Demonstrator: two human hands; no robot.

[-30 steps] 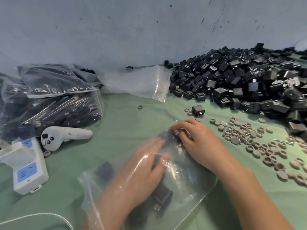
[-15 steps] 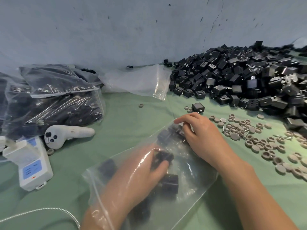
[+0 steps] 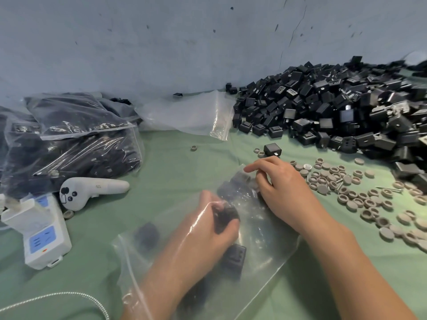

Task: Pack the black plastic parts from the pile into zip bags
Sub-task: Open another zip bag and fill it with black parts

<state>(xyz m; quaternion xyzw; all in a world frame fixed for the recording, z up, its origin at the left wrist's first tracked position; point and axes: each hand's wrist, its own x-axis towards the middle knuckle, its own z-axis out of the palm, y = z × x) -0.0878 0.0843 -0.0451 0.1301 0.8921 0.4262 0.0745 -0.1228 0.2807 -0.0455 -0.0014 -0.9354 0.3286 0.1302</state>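
While the left hand [image 3: 205,232], inside the zip bag [image 3: 268,257], grips 1 black part [image 3: 225,215], the right hand [image 3: 282,188] holds the bag's far end with curled fingers, the pile [image 3: 335,112] beyond it.

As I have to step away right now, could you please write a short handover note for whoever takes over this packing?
Left hand: inside the open zip bag, gripping a black part.
Right hand: outside the bag, fingers curled on its far end.
Done: a few parts lie in this bag; filled bags sit at the left.
Left: the pile at the right is unpacked; empty bags lie by the wall; this bag is not sealed.
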